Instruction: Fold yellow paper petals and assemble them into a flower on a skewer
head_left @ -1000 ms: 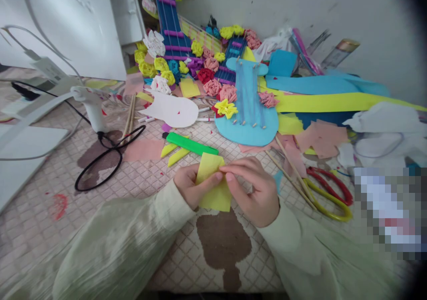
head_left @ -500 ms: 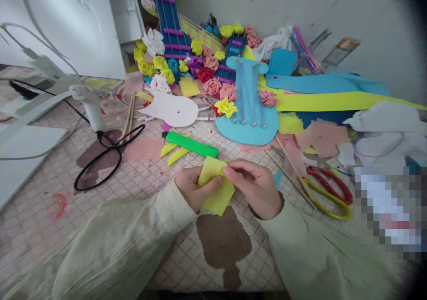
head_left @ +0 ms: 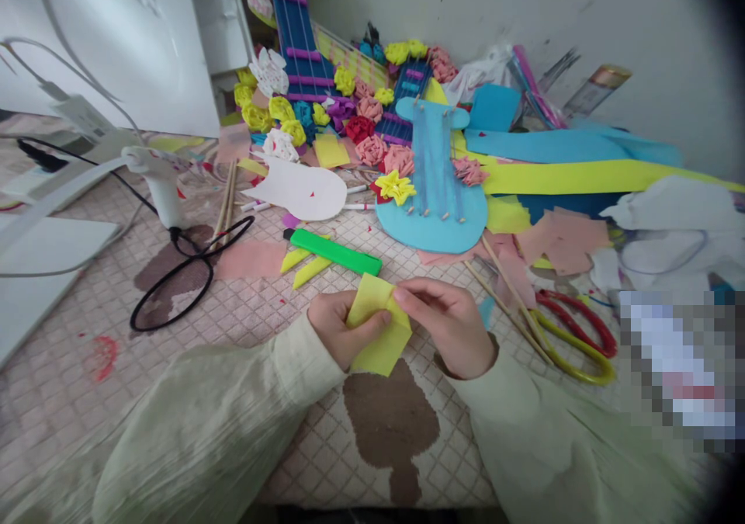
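A piece of yellow paper (head_left: pixel 381 349) is held between my two hands above the table's near part. My left hand (head_left: pixel 343 328) grips its left side, thumb lying across the front. At the upper right edge, the thumb and fingers of my right hand (head_left: pixel 445 318) pinch the paper. Just beyond the hands lies a green cutter (head_left: pixel 336 251), with folded yellow strips (head_left: pixel 312 271) beside it. A blue paper piece shaped like an instrument (head_left: pixel 431 233), with strings and a yellow star (head_left: pixel 396 187), lies farther back.
Scissors (head_left: pixel 573 345) with red and yellow handles and thin sticks (head_left: pixel 512 312) lie to the right. A black cable (head_left: pixel 133 307) loops at the left. Behind are a white paper shape (head_left: pixel 306 190), several paper flowers (head_left: pixel 370 150), pink paper (head_left: pixel 562 238) and a long yellow strip (head_left: pixel 582 177).
The paper's right edge has opened out slightly beside my right fingers. Both hands keep their hold and have hardly moved.
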Motion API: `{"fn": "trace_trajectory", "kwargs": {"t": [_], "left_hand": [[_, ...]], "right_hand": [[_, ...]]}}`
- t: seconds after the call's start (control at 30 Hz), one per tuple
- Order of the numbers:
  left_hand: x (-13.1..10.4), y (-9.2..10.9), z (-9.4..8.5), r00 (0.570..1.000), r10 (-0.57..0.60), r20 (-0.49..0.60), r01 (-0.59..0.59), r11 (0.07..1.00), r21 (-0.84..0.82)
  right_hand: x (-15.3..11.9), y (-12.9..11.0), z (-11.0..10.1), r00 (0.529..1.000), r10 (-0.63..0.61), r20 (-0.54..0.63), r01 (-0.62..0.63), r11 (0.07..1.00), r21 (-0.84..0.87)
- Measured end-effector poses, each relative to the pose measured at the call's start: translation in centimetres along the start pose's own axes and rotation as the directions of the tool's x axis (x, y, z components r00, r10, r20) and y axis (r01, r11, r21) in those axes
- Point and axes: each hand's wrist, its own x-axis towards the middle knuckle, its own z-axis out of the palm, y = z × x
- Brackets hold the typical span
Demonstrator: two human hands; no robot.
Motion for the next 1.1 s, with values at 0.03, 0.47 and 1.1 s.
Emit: {"fn": "trace_trajectory", "kwargs": {"t": [0.03,0.47,1.1], "left_hand": [[0.04,-0.05,-0.01,1.0,0.0,0.0,0.0,1.0,-0.002],[0.26,-0.65,-0.23,1.0,-0.009,0.004,0.009,0.998,0.064],[0.45,-0.92,-0.48,0.983,0.148,-0.105,-0.107,0.939,0.327]], "right_hand": [[0.0,-0.03,0.01,1.0,0.004,0.001,-0.004,1.0,0.003],[-0.02,-0.06,-0.01,0.998,-0.045,-0.037,0.04,0.993,-0.115],[0.45,-0.09,-0.75,0.997,-0.004,0.08,0.021,0.976,-0.215]]}}
